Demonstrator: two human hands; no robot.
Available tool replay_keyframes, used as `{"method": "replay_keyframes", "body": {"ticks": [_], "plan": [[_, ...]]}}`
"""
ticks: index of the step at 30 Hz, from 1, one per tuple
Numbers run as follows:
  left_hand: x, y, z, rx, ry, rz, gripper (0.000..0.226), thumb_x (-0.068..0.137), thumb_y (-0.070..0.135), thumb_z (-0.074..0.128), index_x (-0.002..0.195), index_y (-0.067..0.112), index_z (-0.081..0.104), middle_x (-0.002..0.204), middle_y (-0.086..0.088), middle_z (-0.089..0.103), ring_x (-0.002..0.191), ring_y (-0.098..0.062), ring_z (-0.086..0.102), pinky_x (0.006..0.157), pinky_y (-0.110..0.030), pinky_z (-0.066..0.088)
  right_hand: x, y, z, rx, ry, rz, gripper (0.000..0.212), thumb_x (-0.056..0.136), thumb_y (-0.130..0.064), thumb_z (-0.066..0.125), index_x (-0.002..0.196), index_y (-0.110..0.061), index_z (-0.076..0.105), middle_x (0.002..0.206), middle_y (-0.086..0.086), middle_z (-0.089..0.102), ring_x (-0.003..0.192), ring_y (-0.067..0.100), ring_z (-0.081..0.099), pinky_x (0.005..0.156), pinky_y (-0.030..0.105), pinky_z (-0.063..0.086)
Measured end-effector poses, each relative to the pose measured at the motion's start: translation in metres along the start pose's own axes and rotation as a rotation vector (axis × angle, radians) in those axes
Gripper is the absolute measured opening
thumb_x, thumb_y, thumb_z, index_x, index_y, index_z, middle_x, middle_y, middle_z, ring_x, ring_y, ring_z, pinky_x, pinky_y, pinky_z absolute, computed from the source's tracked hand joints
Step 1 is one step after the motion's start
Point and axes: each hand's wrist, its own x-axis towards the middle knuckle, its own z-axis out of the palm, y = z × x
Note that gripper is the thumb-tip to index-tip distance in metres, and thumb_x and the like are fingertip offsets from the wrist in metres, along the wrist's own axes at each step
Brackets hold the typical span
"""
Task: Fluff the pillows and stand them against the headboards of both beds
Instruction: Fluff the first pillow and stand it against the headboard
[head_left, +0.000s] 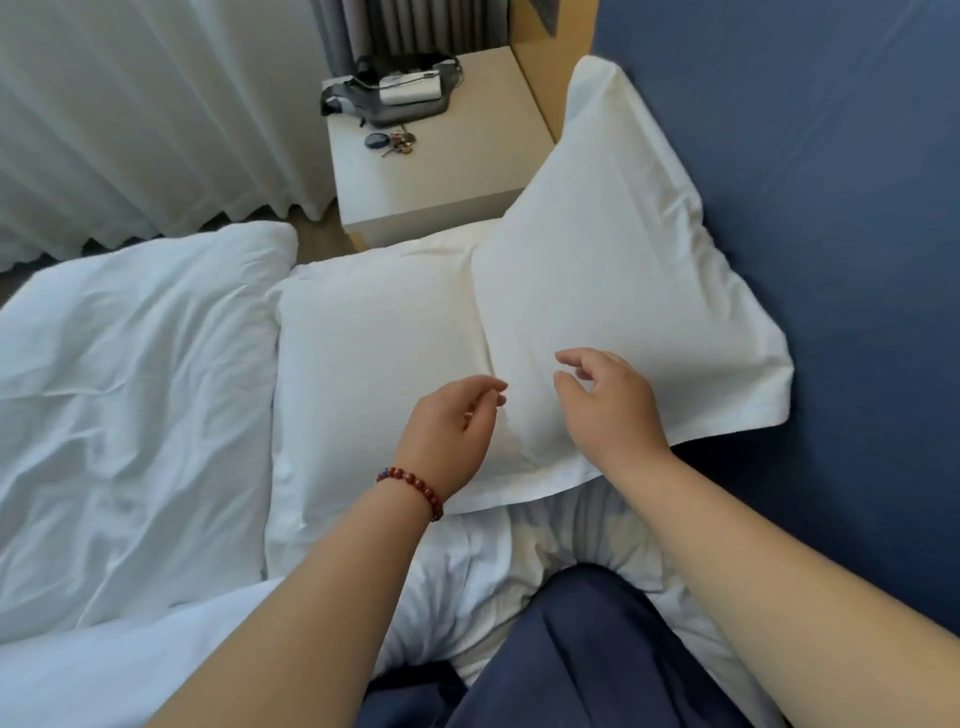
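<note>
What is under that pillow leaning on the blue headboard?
The leaning pillow overlaps a second pillow lying flat; the blue headboard stands behind it. Wrinkled sheet shows at its near edge. Anything beneath its middle is covered.

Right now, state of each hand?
Left hand: open, fingers loosely curled, holding nothing.
Right hand: open, fingers loosely curled, holding nothing.

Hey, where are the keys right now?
In the head view, the keys lie at upper centre on the beige nightstand, just in front of the grey waist bag.
</note>
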Motion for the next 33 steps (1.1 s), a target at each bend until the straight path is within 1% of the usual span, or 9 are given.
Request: {"method": "replay_keyframes", "body": {"ticks": [3, 9, 12, 16, 19, 22, 25, 28, 33], "plan": [[-0.033, -0.028, -0.023, -0.064, 0.011, -0.075, 0.022, 0.098, 0.021, 0.05, 0.102, 0.032, 0.068, 0.095, 0.017, 0.07, 0.092, 0.005, 0.064, 0.081, -0.017, 0.05, -0.019, 0.001, 0.037, 0.049, -0.123, 0.117, 0.032, 0.094, -0.026, 0.053, 0.124, -0.022, 0.062, 0.125, -0.006, 0.06, 0.1, 0.005, 0.054, 0.084, 0.02, 0.037], [-0.08, -0.079, -0.063, -0.174, -0.017, -0.187, 0.028, 0.098, 0.021, 0.049, 0.09, 0.044, 0.063, 0.09, 0.018, 0.07, 0.087, 0.004, 0.065, 0.072, -0.01, 0.049, -0.065, 0.001, 0.102, -0.051, -0.217, 0.091, 0.034, 0.094, -0.031, 0.056, 0.126, -0.023, 0.06, 0.117, -0.008, 0.062, 0.096, 0.006, 0.056, 0.081, 0.02, 0.038], [-0.095, -0.097, -0.069, -0.244, -0.061, -0.266, 0.026, 0.098, 0.023, 0.047, 0.092, 0.041, 0.064, 0.087, 0.02, 0.071, 0.085, 0.005, 0.066, 0.07, -0.01, 0.048, -0.087, 0.002, 0.122, -0.03, -0.215, 0.145, 0.031, 0.093, -0.034, 0.059, 0.123, -0.026, 0.062, 0.112, -0.012, 0.062, 0.094, 0.004, 0.058, 0.077, 0.017, 0.039], [-0.112, -0.114, -0.063, -0.3, -0.19, -0.364, 0.023, 0.097, 0.021, 0.045, 0.098, 0.029, 0.067, 0.089, 0.014, 0.072, 0.082, 0.002, 0.067, 0.074, -0.021, 0.048, -0.117, 0.005, 0.135, -0.019, -0.223, 0.219, 0.03, 0.092, -0.036, 0.059, 0.121, -0.028, 0.062, 0.102, -0.015, 0.061, 0.09, -0.003, 0.057, 0.071, 0.009, 0.038], [-0.125, -0.128, -0.059, -0.226, -0.337, -0.385, 0.023, 0.098, 0.022, 0.045, 0.102, 0.028, 0.066, 0.093, 0.013, 0.072, 0.089, -0.007, 0.067, 0.073, -0.021, 0.049, -0.14, 0.01, 0.138, -0.1, -0.295, 0.278, 0.035, 0.091, -0.042, 0.057, 0.123, -0.029, 0.06, 0.105, -0.013, 0.061, 0.091, 0.002, 0.058, 0.07, 0.016, 0.043], [-0.137, -0.138, -0.063, -0.178, -0.441, -0.396, 0.022, 0.098, 0.023, 0.045, 0.104, 0.027, 0.065, 0.095, 0.014, 0.071, 0.092, -0.014, 0.067, 0.077, -0.024, 0.05, -0.162, 0.013, 0.142, -0.141, -0.353, 0.331, 0.04, 0.092, -0.045, 0.053, 0.129, -0.03, 0.056, 0.111, -0.013, 0.06, 0.095, 0.007, 0.058, 0.073, 0.022, 0.045], [-0.147, -0.147, -0.068, -0.151, -0.494, -0.389, 0.022, 0.099, 0.023, 0.044, 0.102, 0.028, 0.065, 0.095, 0.014, 0.07, 0.092, -0.013, 0.066, 0.08, -0.022, 0.049, -0.177, 0.011, 0.148, -0.163, -0.368, 0.347, 0.042, 0.094, -0.046, 0.052, 0.133, -0.031, 0.052, 0.107, -0.019, 0.056, 0.092, 0.006, 0.059, 0.077, 0.025, 0.048], [-0.154, -0.152, -0.071, -0.154, -0.531, -0.397, 0.023, 0.099, 0.02, 0.044, 0.1, 0.024, 0.066, 0.095, 0.011, 0.07, 0.094, -0.011, 0.065, 0.084, -0.025, 0.051, -0.186, 0.013, 0.151, -0.203, -0.404, 0.347, 0.043, 0.095, -0.046, 0.05, 0.135, -0.031, 0.051, 0.109, -0.016, 0.055, 0.098, 0.01, 0.058, 0.084, 0.029, 0.049], [-0.166, -0.149, -0.064, -0.174, -0.53, -0.438, 0.025, 0.097, 0.017, 0.042, 0.097, 0.023, 0.066, 0.092, 0.01, 0.07, 0.089, -0.01, 0.066, 0.074, -0.02, 0.05, -0.205, 0.026, 0.148, -0.263, -0.457, 0.386, 0.042, 0.096, -0.045, 0.048, 0.135, -0.03, 0.05, 0.11, -0.01, 0.057, 0.097, 0.011, 0.057, 0.076, 0.025, 0.046]]}}
